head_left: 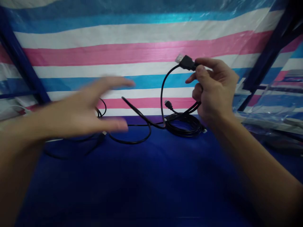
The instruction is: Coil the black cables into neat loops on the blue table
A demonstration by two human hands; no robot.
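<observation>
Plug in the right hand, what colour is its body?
The plug's body is black, seen best in the head view.

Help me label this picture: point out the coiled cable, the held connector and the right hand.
Coiled cable (183,132), head view: front strands of the coil.
Held connector (187,62), head view: black housing.
Right hand (215,88), head view: middle of the hand.
</observation>
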